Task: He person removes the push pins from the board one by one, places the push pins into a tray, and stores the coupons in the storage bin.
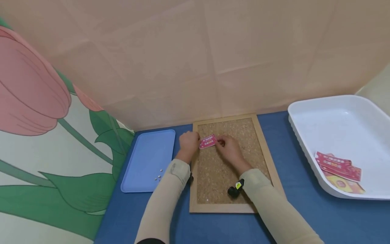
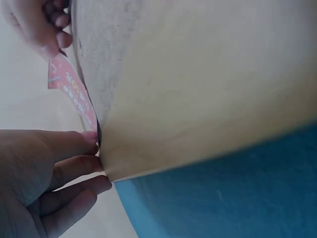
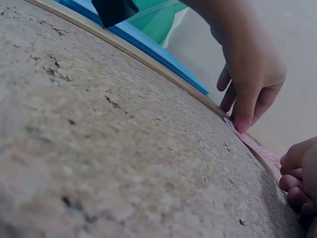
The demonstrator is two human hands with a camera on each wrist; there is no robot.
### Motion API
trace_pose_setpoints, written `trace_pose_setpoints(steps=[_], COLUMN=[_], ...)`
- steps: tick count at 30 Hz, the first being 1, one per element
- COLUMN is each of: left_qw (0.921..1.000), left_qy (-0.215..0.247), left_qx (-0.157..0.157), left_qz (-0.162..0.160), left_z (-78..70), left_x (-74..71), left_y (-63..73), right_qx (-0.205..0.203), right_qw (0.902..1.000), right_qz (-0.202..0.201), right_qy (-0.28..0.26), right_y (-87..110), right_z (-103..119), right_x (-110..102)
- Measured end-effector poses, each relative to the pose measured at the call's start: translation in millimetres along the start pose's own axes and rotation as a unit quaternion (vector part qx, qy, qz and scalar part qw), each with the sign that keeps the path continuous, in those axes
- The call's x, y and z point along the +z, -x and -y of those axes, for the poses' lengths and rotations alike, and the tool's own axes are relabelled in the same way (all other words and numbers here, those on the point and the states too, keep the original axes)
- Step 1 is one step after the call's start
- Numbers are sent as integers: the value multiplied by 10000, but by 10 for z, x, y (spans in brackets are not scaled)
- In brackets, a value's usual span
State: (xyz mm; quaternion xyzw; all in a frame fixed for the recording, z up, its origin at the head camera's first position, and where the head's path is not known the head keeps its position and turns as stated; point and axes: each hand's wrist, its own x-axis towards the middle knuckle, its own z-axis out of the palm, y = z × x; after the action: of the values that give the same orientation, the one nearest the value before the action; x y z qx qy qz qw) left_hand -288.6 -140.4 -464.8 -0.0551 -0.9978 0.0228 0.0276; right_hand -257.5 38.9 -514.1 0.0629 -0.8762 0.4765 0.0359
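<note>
A small pink-red printed coupon [image 1: 208,141] lies over the upper left of a cork board [image 1: 226,188] with a pale wooden frame. My left hand [image 1: 189,144] pinches its left end with the fingertips, close to the board's left frame. At the coupon's other end, my right hand [image 1: 230,151] grips the corner between thumb and fingers. The left wrist view shows the coupon [image 2: 74,91] stretched between both hands, slightly curved. In the right wrist view its edge [image 3: 257,148] runs right above the cork, with the left thumb on top.
Left of the board lies a blue tray [image 1: 141,159] with several tiny shiny pieces [image 1: 158,177]. A white basin [image 1: 338,115] on the right holds more red coupons [image 1: 341,167] and a yellow one. Behind rises a beige cloth [image 1: 170,67]; a flower-painted panel [image 1: 76,189] borders the left.
</note>
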Motion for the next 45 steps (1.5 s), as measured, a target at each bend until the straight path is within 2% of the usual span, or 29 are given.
trace_pose_setpoints(steps=[10, 18, 24, 32, 45], left_qw=[9991, 9983, 9982, 9982, 9980], left_qy=[56, -25, -19, 212, 143], left_qx=[194, 355, 293, 132, 43], left_qz=[373, 472, 530, 542, 618], left_z=[60, 64, 55, 88, 87], left_x=[-84, -106, -145, -83, -56], left_y=[10, 5, 9, 14, 15], right_qx=[-2, -16, -115, -51, -179], right_qw=[10000, 10000, 9999, 9999, 9998], right_qz=[18, 42, 3, 88, 22], right_qy=[70, 86, 52, 12, -30], right_y=[8, 29, 16, 14, 30], right_z=[4, -7, -31, -49, -63], right_x=[14, 22, 37, 33, 27])
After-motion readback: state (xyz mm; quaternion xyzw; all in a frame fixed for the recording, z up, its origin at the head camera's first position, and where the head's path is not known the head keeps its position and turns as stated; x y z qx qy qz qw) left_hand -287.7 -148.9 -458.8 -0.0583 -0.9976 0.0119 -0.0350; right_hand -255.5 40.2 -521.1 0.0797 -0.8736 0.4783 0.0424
